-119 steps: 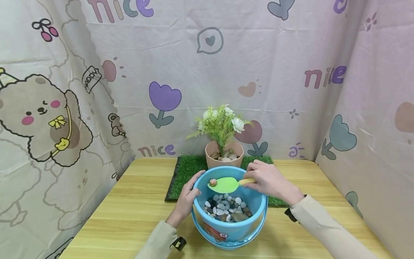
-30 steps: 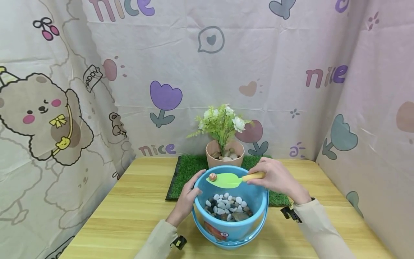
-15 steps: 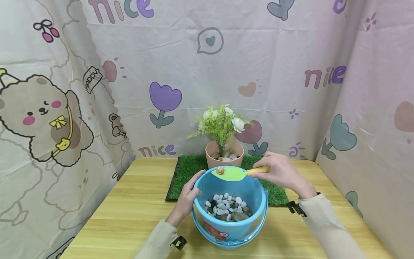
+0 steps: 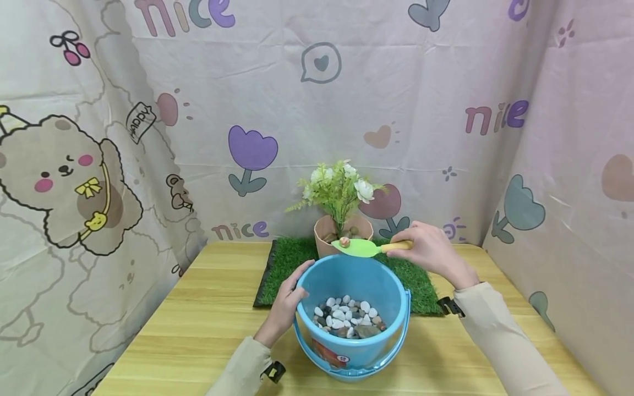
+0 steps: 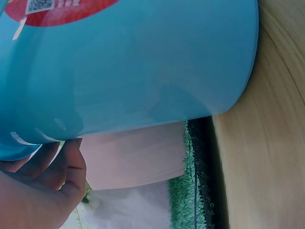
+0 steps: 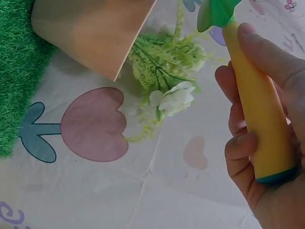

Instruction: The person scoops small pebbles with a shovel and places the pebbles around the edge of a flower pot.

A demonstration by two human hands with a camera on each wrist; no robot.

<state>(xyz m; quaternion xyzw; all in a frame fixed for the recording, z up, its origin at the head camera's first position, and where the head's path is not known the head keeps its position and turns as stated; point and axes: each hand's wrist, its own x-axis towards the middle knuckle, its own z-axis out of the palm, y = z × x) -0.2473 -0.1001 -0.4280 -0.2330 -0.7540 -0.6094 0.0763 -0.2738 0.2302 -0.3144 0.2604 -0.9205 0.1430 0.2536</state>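
Note:
My right hand (image 4: pixel 430 252) grips the yellow handle (image 6: pixel 259 109) of a toy trowel with a light green blade (image 4: pixel 361 249). One reddish-brown pebble (image 4: pixel 344 242) lies near the blade's tip. The blade is held roughly level above the far rim of a blue bucket (image 4: pixel 342 278), overlapping the front of a pale pink flowerpot (image 4: pixel 324 251) in the head view. With its thumb over the edge, my left hand (image 4: pixel 285 301) holds the bucket's left rim. White, grey and brown pebbles (image 4: pixel 344 318) cover the bucket's bottom. Stones in the pot are partly hidden behind the blade.
White flowers and green sprigs (image 4: pixel 339 190) rise from the pot, which stands on a green turf mat (image 4: pixel 289 264). The bucket's handle (image 4: pixel 364 373) hangs down at its front. A printed cloth (image 4: pixel 317 121) closes off the back of the wooden table (image 4: pixel 198 319).
The trowel has risen from inside the bucket and moved away from me over its far rim, the pebble still on it. My left hand and the bucket stay put.

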